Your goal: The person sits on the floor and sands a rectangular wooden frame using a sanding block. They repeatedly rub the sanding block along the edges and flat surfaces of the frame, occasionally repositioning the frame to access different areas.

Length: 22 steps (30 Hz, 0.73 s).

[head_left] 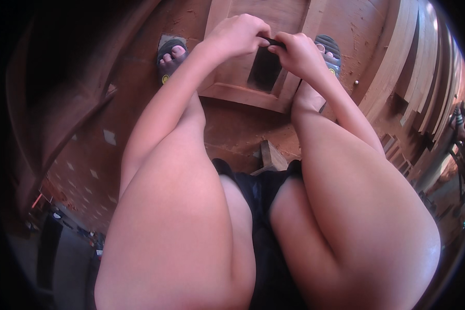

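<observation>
My left hand (236, 35) and my right hand (300, 54) meet above a reddish wooden panel with a raised frame (240, 95). Between them is a thin dark strip (272, 42), pinched at one end by each hand's fingers. What the strip is made of does not show. Just below the hands, a flat dark rectangular patch (265, 72) shows against the panel near its frame's corner. Whether it is a loose sheet or joins the strip, I cannot tell.
My sandalled feet (171, 54) stand on both sides of the panel. Long wooden boards (398, 62) lie stacked at the right. A wood block (272, 156) rests on the reddish floor between my legs. A dark curved wooden piece (62, 113) fills the left side.
</observation>
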### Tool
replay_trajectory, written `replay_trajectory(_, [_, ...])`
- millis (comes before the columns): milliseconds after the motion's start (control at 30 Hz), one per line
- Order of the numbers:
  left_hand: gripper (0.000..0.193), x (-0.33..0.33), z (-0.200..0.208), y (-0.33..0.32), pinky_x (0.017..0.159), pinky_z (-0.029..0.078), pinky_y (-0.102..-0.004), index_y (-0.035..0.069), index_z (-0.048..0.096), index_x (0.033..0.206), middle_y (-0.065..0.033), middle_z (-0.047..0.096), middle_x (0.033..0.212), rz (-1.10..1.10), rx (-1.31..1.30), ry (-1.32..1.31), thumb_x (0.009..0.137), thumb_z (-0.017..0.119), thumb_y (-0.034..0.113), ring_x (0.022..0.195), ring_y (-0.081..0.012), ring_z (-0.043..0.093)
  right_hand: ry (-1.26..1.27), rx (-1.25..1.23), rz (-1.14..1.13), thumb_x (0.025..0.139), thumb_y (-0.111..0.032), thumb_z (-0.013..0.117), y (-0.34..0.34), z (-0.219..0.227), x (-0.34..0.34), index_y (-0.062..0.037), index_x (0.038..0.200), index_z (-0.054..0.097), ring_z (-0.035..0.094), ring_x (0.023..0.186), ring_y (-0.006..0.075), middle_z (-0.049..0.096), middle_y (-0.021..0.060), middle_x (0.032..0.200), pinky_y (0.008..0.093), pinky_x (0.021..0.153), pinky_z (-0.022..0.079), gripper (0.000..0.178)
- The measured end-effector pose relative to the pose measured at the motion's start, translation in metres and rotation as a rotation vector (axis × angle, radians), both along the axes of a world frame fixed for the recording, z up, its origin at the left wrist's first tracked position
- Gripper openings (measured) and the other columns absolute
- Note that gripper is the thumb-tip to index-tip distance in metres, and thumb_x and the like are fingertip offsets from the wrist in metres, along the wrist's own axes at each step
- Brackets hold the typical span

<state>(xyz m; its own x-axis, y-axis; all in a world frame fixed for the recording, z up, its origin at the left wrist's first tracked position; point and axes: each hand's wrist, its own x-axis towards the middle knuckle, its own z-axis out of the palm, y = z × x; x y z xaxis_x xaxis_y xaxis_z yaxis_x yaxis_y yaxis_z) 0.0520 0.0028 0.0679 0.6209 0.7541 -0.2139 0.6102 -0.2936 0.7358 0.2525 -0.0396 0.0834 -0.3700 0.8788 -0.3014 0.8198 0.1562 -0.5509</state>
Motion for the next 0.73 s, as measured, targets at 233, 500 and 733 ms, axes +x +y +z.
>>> replay_trajectory(233, [0.016, -0.019, 0.018, 0.013, 0.07, 0.054, -0.0371, 0.006, 0.075, 0.105, -0.0141, 0.074, 0.082, 0.066, -0.227, 0.215, 0.091, 0.073, 0.015, 0.073, -0.0254, 0.07, 0.068, -0.099, 0.005, 0.092, -0.022, 0.07, 0.019, -0.012, -0.027, -0.0005, 0.095, 0.074, 0.068, 0.082, 0.0449, 0.07, 0.0253, 0.085, 0.0504, 0.075, 0.055, 0.022])
replay_trajectory(500, [0.024, 0.002, -0.019, -0.006, 0.069, 0.052, -0.0429, 0.005, 0.066, 0.117, -0.0164, 0.072, 0.081, 0.019, -0.14, -0.035, 0.095, 0.066, 0.015, 0.073, -0.0344, 0.068, 0.164, -0.172, -0.163, 0.095, -0.023, 0.07, 0.007, -0.026, 0.008, 0.0001, 0.104, 0.072, 0.069, 0.076, 0.0389, 0.071, 0.0225, 0.084, 0.0447, 0.071, 0.053, 0.025])
replay_trajectory(733, [0.021, -0.011, -0.013, 0.002, 0.067, 0.053, -0.0413, 0.005, 0.066, 0.115, -0.0112, 0.076, 0.086, 0.064, -0.445, -0.018, 0.099, 0.067, 0.018, 0.073, -0.0254, 0.071, 0.202, -0.195, -0.068, 0.095, -0.022, 0.07, 0.016, -0.029, -0.003, -0.0002, 0.104, 0.072, 0.069, 0.077, 0.0404, 0.071, 0.023, 0.085, 0.0455, 0.071, 0.053, 0.024])
